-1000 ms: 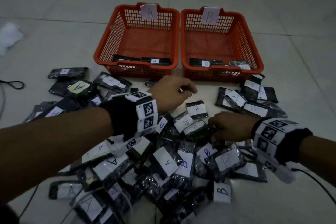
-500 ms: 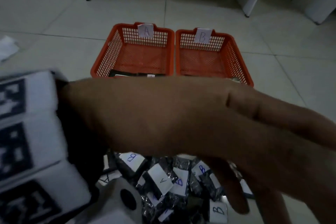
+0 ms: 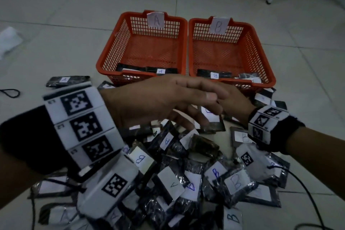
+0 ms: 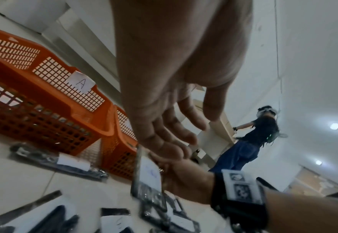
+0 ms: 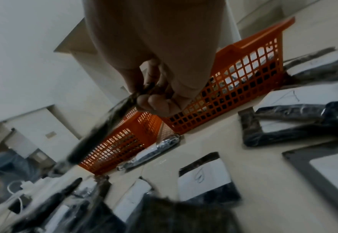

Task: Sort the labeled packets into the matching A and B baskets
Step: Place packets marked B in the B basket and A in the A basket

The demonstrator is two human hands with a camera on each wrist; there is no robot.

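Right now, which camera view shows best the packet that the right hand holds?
The left wrist view: the held packet shows its white label face beside the right hand. The right wrist view shows only its blurred dark edge in the grip. In the head view the left hand mostly covers it.

A white-labelled packet (image 4: 149,179) is pinched by the right hand (image 4: 176,171) beneath the spread fingers of the left hand (image 4: 170,88), beside the orange A basket (image 4: 50,110).
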